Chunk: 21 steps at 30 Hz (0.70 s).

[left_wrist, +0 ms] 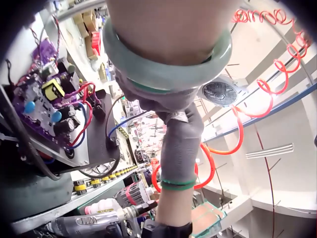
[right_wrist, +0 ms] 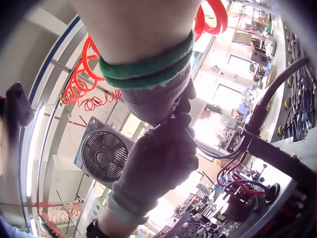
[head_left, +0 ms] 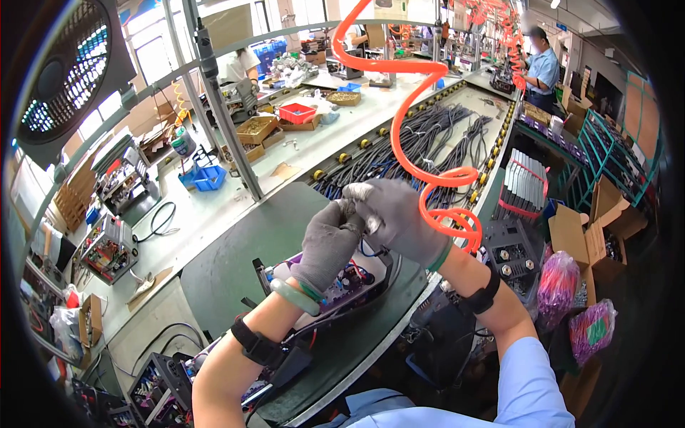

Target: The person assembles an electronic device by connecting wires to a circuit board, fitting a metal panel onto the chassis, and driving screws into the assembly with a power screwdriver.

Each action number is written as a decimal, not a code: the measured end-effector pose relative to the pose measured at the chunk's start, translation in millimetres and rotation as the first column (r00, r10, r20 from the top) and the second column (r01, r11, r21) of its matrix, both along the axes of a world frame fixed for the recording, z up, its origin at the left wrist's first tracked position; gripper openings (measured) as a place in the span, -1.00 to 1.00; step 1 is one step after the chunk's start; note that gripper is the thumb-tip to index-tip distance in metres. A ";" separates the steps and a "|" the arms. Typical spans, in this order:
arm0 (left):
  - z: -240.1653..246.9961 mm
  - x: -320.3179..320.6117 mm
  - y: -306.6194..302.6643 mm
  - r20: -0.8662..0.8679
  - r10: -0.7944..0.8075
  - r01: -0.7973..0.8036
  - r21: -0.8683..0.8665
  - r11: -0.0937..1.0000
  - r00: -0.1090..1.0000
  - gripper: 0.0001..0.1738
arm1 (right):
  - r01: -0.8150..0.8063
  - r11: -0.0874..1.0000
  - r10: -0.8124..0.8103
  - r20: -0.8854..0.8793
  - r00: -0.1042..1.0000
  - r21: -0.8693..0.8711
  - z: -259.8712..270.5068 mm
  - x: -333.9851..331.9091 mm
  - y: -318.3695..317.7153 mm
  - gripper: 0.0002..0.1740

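Grey knit gloves cover both hands, which meet fingertip to fingertip in front of the body. My left hand (head_left: 327, 244) and right hand (head_left: 405, 217) pinch the end of a blue wire (left_wrist: 128, 120) between them; the tip itself is hidden by the fingers. The wire climbs from the end panel of an opened electronic unit (head_left: 371, 291) lying below the hands on the green mat. In the left wrist view its purple circuit board (left_wrist: 34, 105) shows capacitors, a yellow transformer and red wires. A thick black cord (right_wrist: 277, 84) enters that same panel.
An orange coiled air hose (head_left: 399, 128) hangs close beyond the right hand. Bundled black cables (head_left: 428, 139) lie on the roller conveyor behind. More opened units (head_left: 107, 246) stand at left. Cartons (head_left: 571, 235) and bagged purple parts (head_left: 560, 289) are at right, and another person (head_left: 544, 68) stands far off.
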<state>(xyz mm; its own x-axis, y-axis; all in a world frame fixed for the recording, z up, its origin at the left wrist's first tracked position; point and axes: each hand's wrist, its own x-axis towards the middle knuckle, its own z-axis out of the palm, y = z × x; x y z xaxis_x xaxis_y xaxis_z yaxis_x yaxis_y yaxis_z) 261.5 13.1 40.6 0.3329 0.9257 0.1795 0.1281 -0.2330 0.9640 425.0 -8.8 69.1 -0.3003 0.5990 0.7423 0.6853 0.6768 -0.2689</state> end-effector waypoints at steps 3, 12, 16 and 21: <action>11.0 -0.7 -1.5 0.040 -0.043 0.046 -0.086 0.995 0.998 -0.90 | -0.054 0.998 0.047 -0.167 0.985 -0.036 4.2 3.7 -0.3 -0.82; 2.5 -11.3 7.9 0.203 -0.217 0.246 -0.134 0.960 0.955 -0.87 | -0.316 0.887 0.095 -0.538 0.837 -0.335 -17.5 13.6 1.4 -0.85; -10.6 -13.0 16.8 -0.659 0.154 0.072 0.303 0.950 0.736 -0.81 | 0.215 0.889 -0.221 0.034 0.975 -0.404 -45.2 5.0 7.1 -0.62; -0.3 -6.7 23.7 -0.931 0.129 0.220 0.212 0.952 0.341 -0.78 | 0.199 0.592 -0.204 0.094 0.975 -0.781 -57.7 3.5 14.7 -0.58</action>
